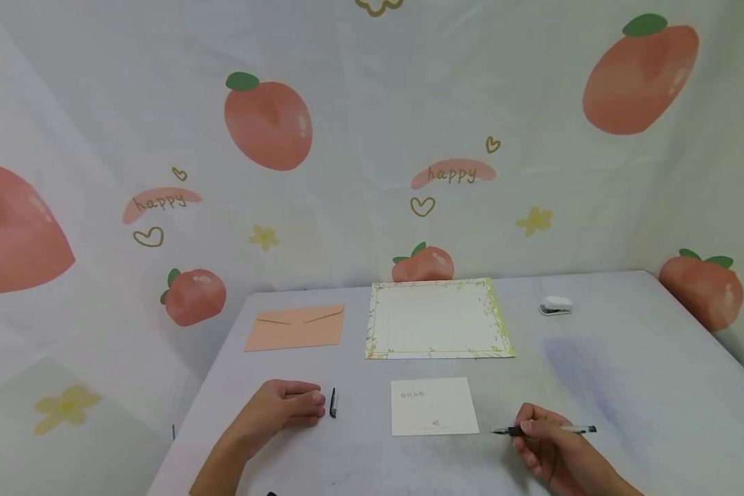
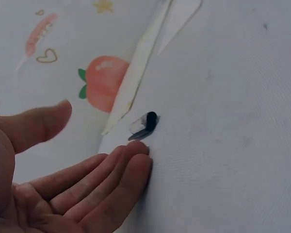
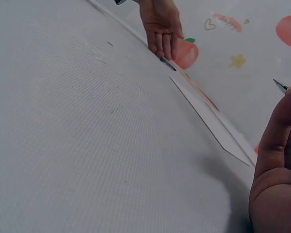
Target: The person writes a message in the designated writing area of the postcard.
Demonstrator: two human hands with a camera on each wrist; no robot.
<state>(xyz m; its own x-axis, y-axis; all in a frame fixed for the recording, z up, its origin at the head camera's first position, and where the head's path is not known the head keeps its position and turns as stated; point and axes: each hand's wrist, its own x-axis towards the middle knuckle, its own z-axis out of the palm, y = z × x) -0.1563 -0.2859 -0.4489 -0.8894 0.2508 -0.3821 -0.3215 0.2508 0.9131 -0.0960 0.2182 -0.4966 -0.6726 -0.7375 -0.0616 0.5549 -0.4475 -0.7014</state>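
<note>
My right hand [image 1: 552,444] grips a pen [image 1: 585,429] with a dark grip section, its bare tip pointing left at the lower right corner of a white card [image 1: 434,410]. A short line of handwriting shows at the card's upper left, and small print at its bottom. In the right wrist view the pen tip [image 3: 280,85] sticks out past the fingers. Left of the card, a clear and black pen cap [image 1: 333,403] lies on the table. My left hand [image 1: 283,408] rests beside it, fingertips close to the cap [image 2: 146,125], thumb spread away in the left wrist view.
A peach-coloured envelope [image 1: 296,331] lies at the back left of the table [image 1: 632,358]. A bordered sheet of paper [image 1: 437,320] lies behind the card. At the back right stands a small white stapler [image 1: 556,305]. A fruit-printed cloth [image 1: 347,220] hangs behind.
</note>
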